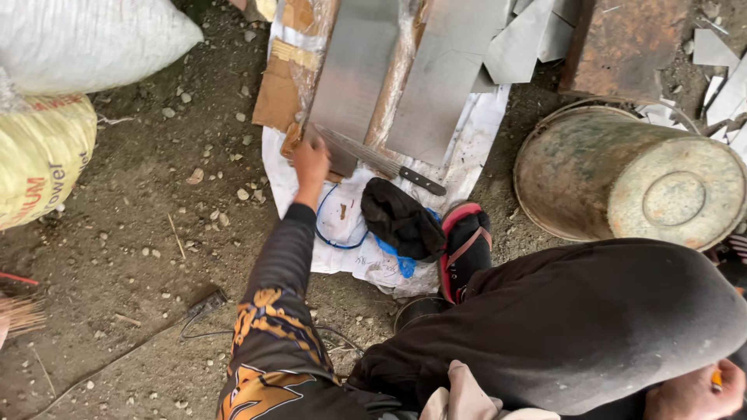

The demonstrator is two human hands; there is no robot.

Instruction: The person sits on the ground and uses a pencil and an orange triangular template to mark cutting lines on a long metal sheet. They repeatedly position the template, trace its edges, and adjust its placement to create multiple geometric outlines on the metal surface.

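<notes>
Reaching view: we look down at our left hand [310,162] stretched out over the white sheet [482,128] on the dirt floor [148,225].
Left grip: fingers curled at the tip end of the long knife [377,161]; whether they clamp the blade or only press on it we cannot tell.
Right grip: our right hand [692,393] rests at the lower right beside the knee, closed on a small orange object [716,379].
Knife position: it lies slantwise across the lower ends of two metal plates [354,74], black handle toward the sandal [463,249], blade end under our left fingers.
Risk, cut: we judge that bare fingers at the blade end could slip onto the edge if the knife slides.
Risk, shift: the plates sit on crinkled wrapping and could skid.
Nearby: a black cloth [401,222], a blue wire loop [331,233], a rusty bucket [630,179].
</notes>
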